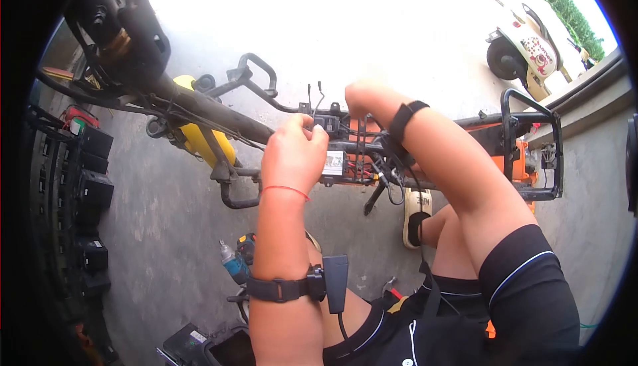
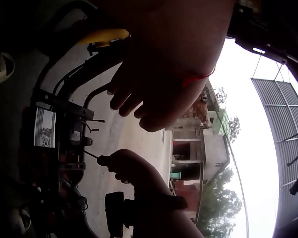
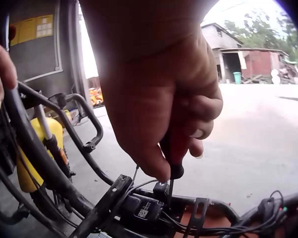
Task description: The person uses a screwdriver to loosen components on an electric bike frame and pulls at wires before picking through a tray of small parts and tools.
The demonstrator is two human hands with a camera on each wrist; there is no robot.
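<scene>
My right hand (image 3: 159,109) grips a screwdriver (image 3: 176,148) with a red and black handle. Its thin shaft points down beside a small black box (image 3: 139,207) with wires and a printed code, mounted on the bare black vehicle frame (image 3: 37,136). In the head view the right hand (image 1: 362,97) hides the screwdriver. My left hand (image 1: 292,153) is over the frame just left of the black box, its fingers loosely extended in the left wrist view and nothing seen in them. Near its fingertips stand two thin cable ends (image 1: 314,93). A silver-labelled box (image 1: 334,163) sits below the black one.
A blue cordless power tool (image 1: 234,264) lies on the floor near my left forearm. Black battery-like blocks (image 1: 96,190) line the left side. Beyond the frame, a cream scooter (image 1: 531,53) is parked at the upper right. A yellow part (image 1: 206,141) shows under the frame.
</scene>
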